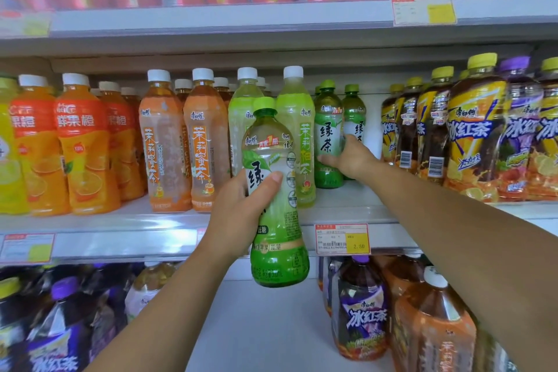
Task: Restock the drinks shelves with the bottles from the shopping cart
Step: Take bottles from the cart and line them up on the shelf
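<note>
Green tea bottle [283, 214] in left hand [238, 211]

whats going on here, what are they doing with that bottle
A person is restocking a drinks shelf. Their left hand grips a green tea bottle with a green cap, held upright in front of the middle shelf. Their right hand reaches in among the shelved green tea bottles and touches them; whether it grips one is unclear. The held bottle is not yet on the shelf.
</note>
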